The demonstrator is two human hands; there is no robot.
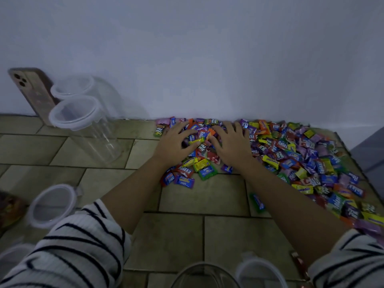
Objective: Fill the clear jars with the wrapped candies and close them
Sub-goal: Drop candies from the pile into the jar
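The worktop (224, 235) is faced with dull olive-beige rectangular tiles and meets a white wall. A broad heap of bright wrapped candies (301, 161) covers it from 12 to 4 o'clock, reaching the wall. One green-wrapped candy (257, 202) lies apart at 5 o'clock. At 10 o'clock two tall clear lidded plastic jars (87, 129) stand together, beside a gold phone (33, 92) propped against the wall. Blurred near the bottom are a round clear lid (52, 205) at 8, an open jar rim (205, 275) at 6, and another lid (259, 274) beside it.
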